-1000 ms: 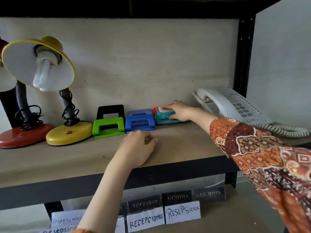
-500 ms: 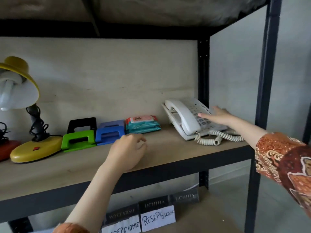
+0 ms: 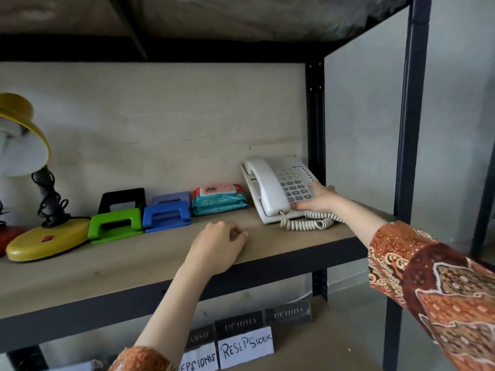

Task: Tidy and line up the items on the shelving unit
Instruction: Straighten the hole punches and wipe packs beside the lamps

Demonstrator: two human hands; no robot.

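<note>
A white desk telephone (image 3: 270, 187) stands at the right end of the wooden shelf (image 3: 134, 266), its coiled cord in front. My right hand (image 3: 320, 198) grips the phone's right front corner. To its left lie teal wet-wipe packs (image 3: 218, 199), a blue hole punch (image 3: 166, 215), a green hole punch (image 3: 115, 224) and a black hole punch (image 3: 122, 199) behind it. A yellow desk lamp (image 3: 48, 239) stands at the far left. My left hand (image 3: 217, 246) rests loosely curled on the shelf, holding nothing.
Dark metal posts (image 3: 316, 124) frame the shelf's right end, with another post (image 3: 409, 129) nearer me. An upper shelf sits close overhead. A red lamp base (image 3: 8, 235) shows at the left edge. Name signs (image 3: 245, 346) stand on the lower shelf.
My right hand left the wipe packs, went right to the telephone and now grips its corner. The view swung right. My left hand stayed on the shelf.
</note>
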